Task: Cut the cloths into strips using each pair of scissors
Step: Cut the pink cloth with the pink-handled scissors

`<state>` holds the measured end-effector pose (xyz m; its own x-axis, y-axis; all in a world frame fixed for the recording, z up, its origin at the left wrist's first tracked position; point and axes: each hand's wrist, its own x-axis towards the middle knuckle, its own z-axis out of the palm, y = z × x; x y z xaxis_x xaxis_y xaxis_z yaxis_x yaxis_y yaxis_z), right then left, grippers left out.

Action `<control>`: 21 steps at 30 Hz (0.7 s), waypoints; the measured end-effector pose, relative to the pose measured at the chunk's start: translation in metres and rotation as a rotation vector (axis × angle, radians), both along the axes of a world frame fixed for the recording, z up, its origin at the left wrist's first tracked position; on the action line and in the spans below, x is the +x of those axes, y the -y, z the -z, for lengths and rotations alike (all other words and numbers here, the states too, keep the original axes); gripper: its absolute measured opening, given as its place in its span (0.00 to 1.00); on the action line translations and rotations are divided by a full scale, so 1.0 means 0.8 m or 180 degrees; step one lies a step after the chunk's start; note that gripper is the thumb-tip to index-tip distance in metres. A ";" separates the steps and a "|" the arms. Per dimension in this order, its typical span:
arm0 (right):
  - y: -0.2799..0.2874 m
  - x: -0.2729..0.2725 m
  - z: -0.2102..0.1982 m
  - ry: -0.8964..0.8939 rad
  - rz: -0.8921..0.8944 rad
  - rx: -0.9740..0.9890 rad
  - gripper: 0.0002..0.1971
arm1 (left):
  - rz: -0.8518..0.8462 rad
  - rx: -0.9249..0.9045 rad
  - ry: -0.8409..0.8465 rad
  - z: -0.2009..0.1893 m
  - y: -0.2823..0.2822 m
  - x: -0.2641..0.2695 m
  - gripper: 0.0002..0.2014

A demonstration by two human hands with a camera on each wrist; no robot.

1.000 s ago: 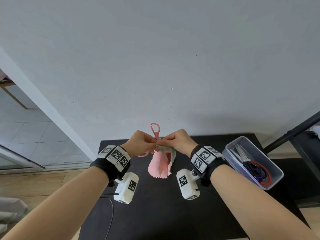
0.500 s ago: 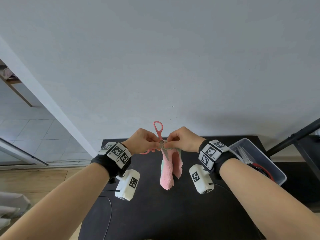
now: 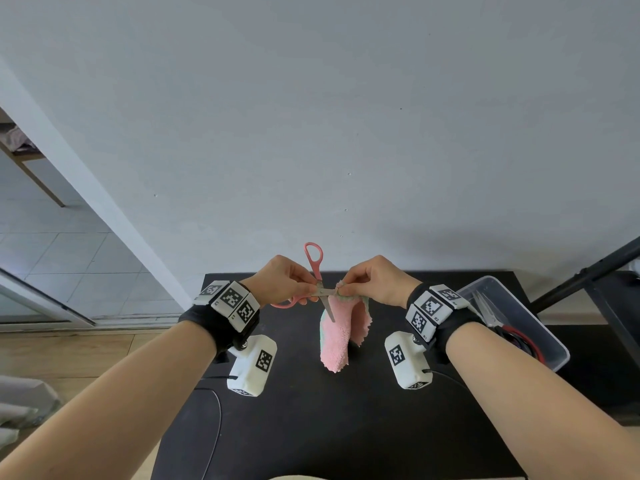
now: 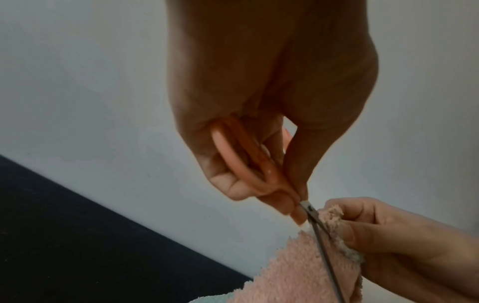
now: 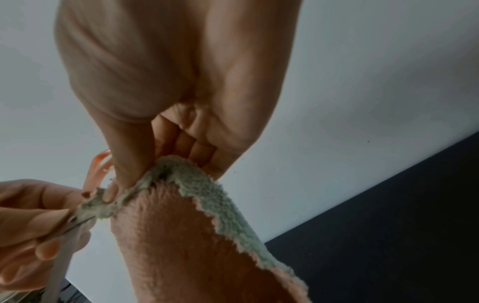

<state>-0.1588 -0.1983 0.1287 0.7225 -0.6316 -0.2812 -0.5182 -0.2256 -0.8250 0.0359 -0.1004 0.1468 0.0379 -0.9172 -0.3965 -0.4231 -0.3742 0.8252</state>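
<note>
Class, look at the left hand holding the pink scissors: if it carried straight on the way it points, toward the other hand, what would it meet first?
Most likely the pink cloth, then the right hand pinching its top edge. The left hand and its pink scissors are already at that edge; depth is hard to judge.

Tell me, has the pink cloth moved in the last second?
Yes. The cloth now hangs longer, its bottom end farther below the far edge of the table.

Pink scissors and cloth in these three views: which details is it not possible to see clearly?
- Pink scissors: the lower handle loop is mostly hidden by the left hand in the head view.
- Pink cloth: its pinched top edge is covered by the right hand; both wrist views cut off its lower part.
- Plastic box: the right forearm hides part of its contents; their number is unclear.
</note>
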 end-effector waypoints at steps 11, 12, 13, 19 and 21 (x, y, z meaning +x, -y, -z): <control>0.020 -0.032 0.002 0.0011 0.0365 0.0049 0.08 | -0.0233 0.0017 0.0160 0.002 -0.002 0.018 0.07; 0.021 -0.032 -0.001 0.0140 0.0493 0.0092 0.08 | -0.0220 -0.0011 0.0172 0.001 -0.003 0.020 0.07; 0.020 -0.028 -0.003 0.0302 0.0617 0.0140 0.07 | -0.0190 -0.0029 0.0163 0.001 -0.003 0.019 0.07; -0.006 0.018 -0.012 0.0549 0.0560 0.0418 0.05 | -0.0033 -0.0149 0.0111 -0.002 0.006 -0.001 0.04; -0.012 0.024 -0.011 0.0467 0.0481 0.0486 0.03 | 0.0009 -0.0177 0.0145 -0.004 0.008 -0.006 0.02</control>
